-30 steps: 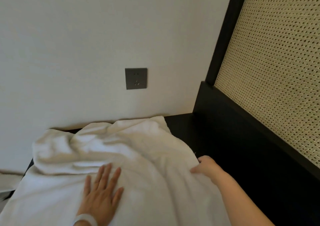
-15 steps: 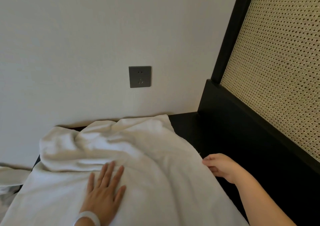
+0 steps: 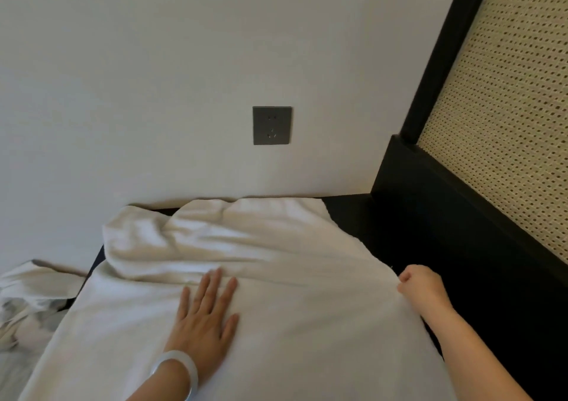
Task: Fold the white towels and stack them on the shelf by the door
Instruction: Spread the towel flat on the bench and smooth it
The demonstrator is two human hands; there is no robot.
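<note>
Towel [image 3: 276,247] on dark surface [image 3: 415,240] | left grip [image 3: 204,317] spread flat | right grip [image 3: 421,290] pinching edge

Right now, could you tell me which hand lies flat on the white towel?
The left hand, wearing the pale bracelet: it lies flat on the towel, whereas the right hand grips its right edge.

Pale wall [image 3: 153,62], grey socket plate [image 3: 272,125] on it, black frame [image 3: 441,62] edging woven cane panel [image 3: 507,124], dark surface [image 3: 415,240] below

Wall [image 3: 153,77] and cane panel [image 3: 507,124] bound the bare dark surface [image 3: 384,234] beside towel [image 3: 246,247]
</note>
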